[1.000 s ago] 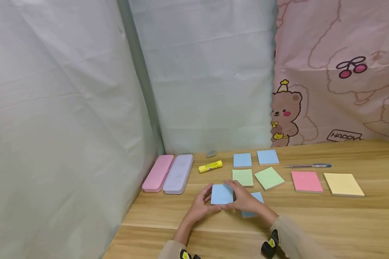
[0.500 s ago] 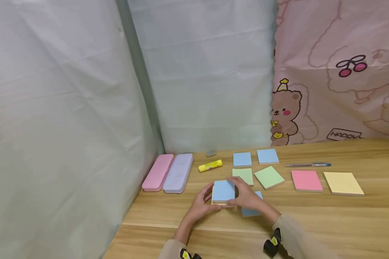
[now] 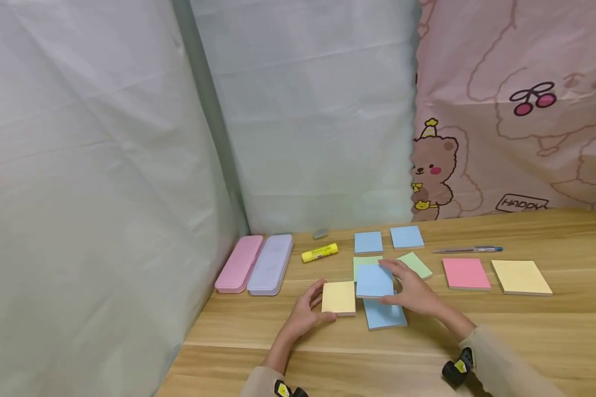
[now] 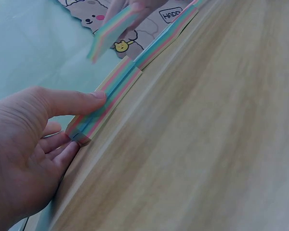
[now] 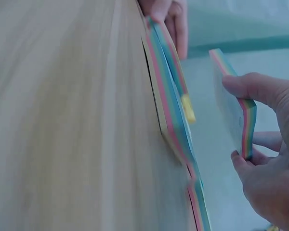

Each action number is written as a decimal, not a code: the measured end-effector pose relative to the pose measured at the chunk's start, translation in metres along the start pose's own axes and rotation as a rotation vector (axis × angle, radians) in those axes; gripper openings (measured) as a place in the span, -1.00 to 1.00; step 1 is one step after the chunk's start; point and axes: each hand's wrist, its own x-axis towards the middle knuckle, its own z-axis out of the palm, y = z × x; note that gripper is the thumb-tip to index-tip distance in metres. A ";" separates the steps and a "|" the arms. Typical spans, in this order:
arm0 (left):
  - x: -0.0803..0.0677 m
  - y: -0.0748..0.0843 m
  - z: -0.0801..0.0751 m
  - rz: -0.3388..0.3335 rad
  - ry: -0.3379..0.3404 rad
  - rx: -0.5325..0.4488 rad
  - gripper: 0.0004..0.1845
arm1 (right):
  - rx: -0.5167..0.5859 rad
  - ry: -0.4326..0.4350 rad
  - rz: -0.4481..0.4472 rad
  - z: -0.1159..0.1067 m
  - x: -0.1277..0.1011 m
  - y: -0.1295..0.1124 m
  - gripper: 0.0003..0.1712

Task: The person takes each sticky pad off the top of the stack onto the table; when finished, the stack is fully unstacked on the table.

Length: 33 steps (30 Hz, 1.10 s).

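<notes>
My left hand point(image 3: 303, 317) holds a yellow-topped sticky note pad point(image 3: 339, 298) at its left side and near edge on the table. In the left wrist view, the thumb lies against the striped edge of this stack point(image 4: 111, 98), which looks two pads thick. My right hand point(image 3: 414, 289) pinches a blue-topped sticky note pad point(image 3: 374, 281) between thumb and fingers. The right wrist view shows that pad's striped edge point(image 5: 248, 125) raised off the table. Below it lies another blue pad point(image 3: 386, 318). Behind, it partly covers a green pad point(image 3: 366, 261).
A second green pad point(image 3: 416, 266), two blue pads point(image 3: 368, 242) point(image 3: 407, 237), a pink pad point(image 3: 466, 273) and a yellow pad point(image 3: 521, 277) lie around. Also there: a pen point(image 3: 469, 250), glue stick point(image 3: 320, 253), eraser point(image 3: 320, 234), pink case point(image 3: 239, 264) and lilac case point(image 3: 270, 264).
My right hand has lifted the blue pad off the stack and moved it right, uncovering the yellow top. The left hand has stayed at the stack.
</notes>
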 end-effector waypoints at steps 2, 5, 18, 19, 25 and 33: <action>0.000 0.000 0.000 -0.006 0.000 -0.007 -0.02 | -0.014 -0.001 -0.006 -0.010 -0.005 0.006 -0.02; 0.000 0.001 0.000 -0.011 0.000 -0.011 -0.02 | -0.019 -0.003 -0.009 -0.024 -0.013 0.014 -0.03; -0.001 0.001 0.001 -0.007 -0.004 0.004 -0.03 | -0.026 -0.112 0.042 -0.065 -0.053 0.035 -0.05; -0.001 0.001 0.001 -0.012 -0.004 0.004 -0.03 | 0.004 -0.130 0.030 -0.065 -0.055 0.037 -0.06; -0.002 -0.001 0.000 -0.012 -0.013 0.001 -0.03 | 0.161 -0.215 -0.014 -0.065 -0.062 0.044 -0.06; 0.002 0.000 -0.001 -0.005 -0.003 0.007 -0.04 | 0.088 -0.179 -0.042 -0.063 -0.062 0.047 -0.01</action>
